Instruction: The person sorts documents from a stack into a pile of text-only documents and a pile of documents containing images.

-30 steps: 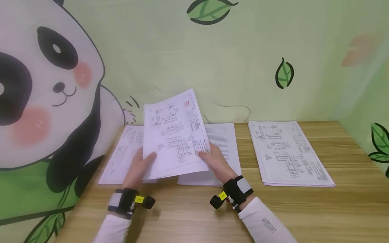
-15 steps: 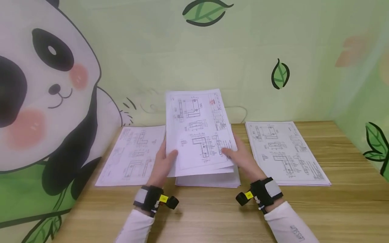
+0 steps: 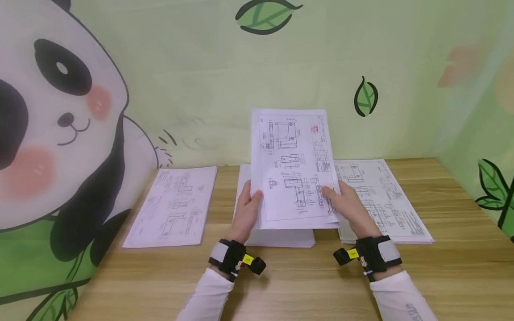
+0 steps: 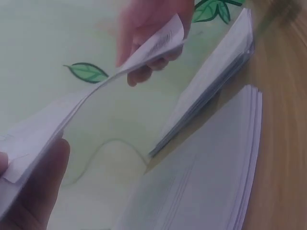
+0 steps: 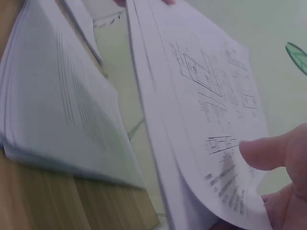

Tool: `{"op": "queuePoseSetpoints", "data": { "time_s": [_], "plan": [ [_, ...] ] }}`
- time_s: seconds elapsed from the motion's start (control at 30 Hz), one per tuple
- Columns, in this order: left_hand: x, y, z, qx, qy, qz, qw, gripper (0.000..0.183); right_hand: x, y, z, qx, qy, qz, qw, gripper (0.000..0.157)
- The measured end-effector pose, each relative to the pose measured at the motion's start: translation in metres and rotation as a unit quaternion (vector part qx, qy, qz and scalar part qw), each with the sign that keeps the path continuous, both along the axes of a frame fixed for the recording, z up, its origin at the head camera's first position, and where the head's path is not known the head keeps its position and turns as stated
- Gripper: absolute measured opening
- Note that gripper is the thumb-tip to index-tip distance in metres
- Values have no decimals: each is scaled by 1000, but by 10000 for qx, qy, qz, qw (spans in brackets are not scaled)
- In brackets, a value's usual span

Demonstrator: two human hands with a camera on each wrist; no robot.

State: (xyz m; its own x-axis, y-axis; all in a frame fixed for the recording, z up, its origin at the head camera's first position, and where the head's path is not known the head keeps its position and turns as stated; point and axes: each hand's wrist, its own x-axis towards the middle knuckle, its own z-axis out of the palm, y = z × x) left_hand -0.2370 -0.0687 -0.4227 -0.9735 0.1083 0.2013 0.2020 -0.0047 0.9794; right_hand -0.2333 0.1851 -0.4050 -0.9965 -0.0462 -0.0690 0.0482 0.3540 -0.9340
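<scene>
Head view shows you holding a sheaf of printed drawings [image 3: 295, 167] in 2 hands, its face turned up toward you, raised off the wood-grain table [image 3: 301, 285]. The sheaf hides much of the middle stack [image 3: 281, 238] and overlaps, from this angle, part of the right stack [image 3: 389, 200]. Your left hand [image 3: 245, 213] grips the left edge; your right hand [image 3: 353, 207] pinches the right edge, thumb on the printed face. A left stack [image 3: 170, 209] lies well apart, completing a row of 3 on the table. In the right wrist view, the front sheet [image 5: 211, 124] bows away from those behind at its lower corner; in the left wrist view, the sheaf arches between your hands, clear of the paper below.

The step in hand looks like a 2-handed carry; where the sheaf is bound, the pictures do not settle. Your next move seems to call for an even hold on both edges, the bowed sheet brought flush, and a level path that keeps corners from snagging.
</scene>
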Motion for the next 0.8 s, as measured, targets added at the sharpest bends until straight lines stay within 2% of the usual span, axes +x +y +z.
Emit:
{"op": "queuePoseSetpoints", "data": {
  "time_s": [0.1,0.3,0.53,0.7,0.8],
  "plan": [
    [-3,15,-4,136,45,-85,9999,42,-1,11,0,272,-143,-17,9995,55],
    [-5,46,-10,272,-212,-332,9989,42,-2,42,1,438,-247,-609,9969,56],
    [-5,83,-16,-43,-827,-585,9948,45,1,85,0,796,60,-967,9921,54],
    [-4,110,-24,-61,-1339,-758,9881,53,4,113,-7,879,-94,-1194,9889,56],
    [-2,123,-29,-101,-1379,-908,9862,53,3,128,-14,978,-226,-1322,9861,55]
  ]
}}
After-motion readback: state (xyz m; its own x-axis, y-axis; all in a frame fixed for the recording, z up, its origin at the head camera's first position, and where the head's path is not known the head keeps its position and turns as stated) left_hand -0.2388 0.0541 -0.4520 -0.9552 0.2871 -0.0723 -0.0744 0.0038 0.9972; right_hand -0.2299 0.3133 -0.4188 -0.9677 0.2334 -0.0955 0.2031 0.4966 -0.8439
